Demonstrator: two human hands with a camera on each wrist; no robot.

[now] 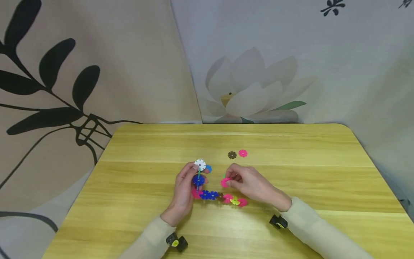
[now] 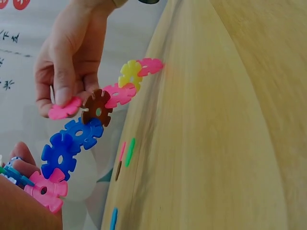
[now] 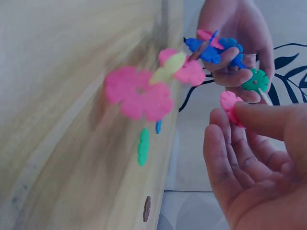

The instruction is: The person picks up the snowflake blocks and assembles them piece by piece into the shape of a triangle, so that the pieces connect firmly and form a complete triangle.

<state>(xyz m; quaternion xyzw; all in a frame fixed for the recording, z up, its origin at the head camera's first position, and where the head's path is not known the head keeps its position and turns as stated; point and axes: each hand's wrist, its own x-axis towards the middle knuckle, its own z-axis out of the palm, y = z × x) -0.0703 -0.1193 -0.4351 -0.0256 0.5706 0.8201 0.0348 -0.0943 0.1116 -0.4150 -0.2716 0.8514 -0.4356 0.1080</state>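
My left hand (image 1: 183, 196) holds a linked chain of flower-shaped notched plastic discs. Upright at its near end stand a white disc (image 1: 200, 164), a green disc (image 3: 256, 79) seen edge-on from the head, and a dark blue disc (image 1: 198, 180). From there the chain runs right through pink, two blue, brown (image 2: 97, 108), pink and yellow (image 1: 235, 201) discs to a pink end disc (image 1: 242, 202). Between thumb and fingers, my right hand (image 1: 255, 184) pinches a loose pink disc (image 1: 224, 182), apart from the chain and facing the green disc in the right wrist view.
Loose discs lie on the wooden table (image 1: 307, 162): a brown one (image 1: 232, 155) and a pink one (image 1: 243, 153) towards the back, a light blue one (image 1: 208, 168) beyond the left hand, and a green one (image 2: 130, 152). A patterned wall covering rises behind the table's far edge.
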